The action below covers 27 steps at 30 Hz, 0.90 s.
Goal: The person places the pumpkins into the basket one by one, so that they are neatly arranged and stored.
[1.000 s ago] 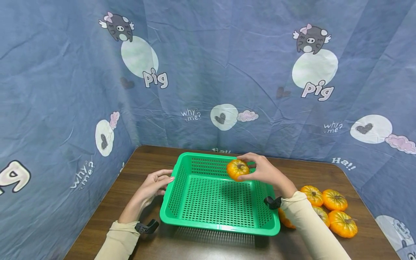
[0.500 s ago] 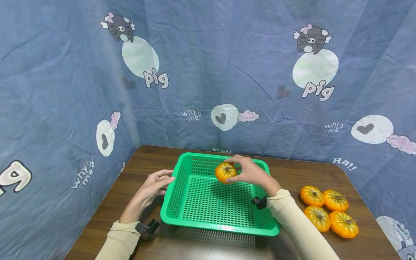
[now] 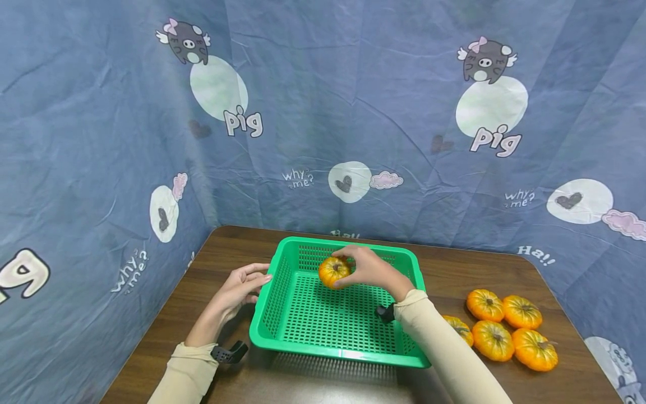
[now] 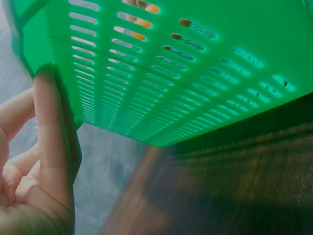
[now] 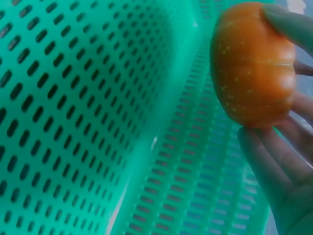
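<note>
On my screen, a big blue cloth [image 3: 303,67] fills the top. A brown table [image 3: 464,272] is at the bottom, with a green basket [image 3: 343,354] in the lower middle. I see the left hand [image 3: 237,289] pinching the basket's left edge. The right hand [image 3: 370,268] has its thumb and fingers around an orange pumpkin [image 3: 331,273], up over the basket's floor. Five other pumpkins [image 3: 493,340] sit at the lower right, one partly behind a sleeve [image 3: 444,348].

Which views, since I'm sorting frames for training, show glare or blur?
Head: glare on the front rim of the basket, sheen on the table; left wrist: table dark and blurred; right wrist: shine on the held pumpkin, basket soft.
</note>
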Motion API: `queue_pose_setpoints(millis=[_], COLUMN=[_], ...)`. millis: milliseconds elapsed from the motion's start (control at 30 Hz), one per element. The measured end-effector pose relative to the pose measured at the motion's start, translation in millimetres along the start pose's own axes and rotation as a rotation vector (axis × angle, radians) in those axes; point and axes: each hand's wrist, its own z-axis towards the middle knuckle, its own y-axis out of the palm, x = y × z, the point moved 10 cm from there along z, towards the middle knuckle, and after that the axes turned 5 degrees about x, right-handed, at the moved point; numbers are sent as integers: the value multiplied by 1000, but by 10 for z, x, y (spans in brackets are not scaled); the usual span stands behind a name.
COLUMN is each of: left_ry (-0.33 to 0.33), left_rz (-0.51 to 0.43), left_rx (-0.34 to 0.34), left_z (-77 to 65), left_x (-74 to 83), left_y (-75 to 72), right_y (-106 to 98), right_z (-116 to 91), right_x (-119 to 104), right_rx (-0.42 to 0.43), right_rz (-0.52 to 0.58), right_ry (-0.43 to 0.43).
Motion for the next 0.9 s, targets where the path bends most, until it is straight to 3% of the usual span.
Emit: queue_pose_setpoints(millis=[167,467,900], left_ry=[-7,29,-36], left_rz=[16,27,-19], left_rx=[6,-19,4], left_z=[30,223,87], left_x=[-12,158,2], left_y=[-26,34,-26], right_y=[132,101,460], right_z=[116,328,391], right_x=[-55,-103,-184], right_rx=[-47,-53,-107], right_rz=[-42,-86,-88], right_ry=[-12,-14,-17])
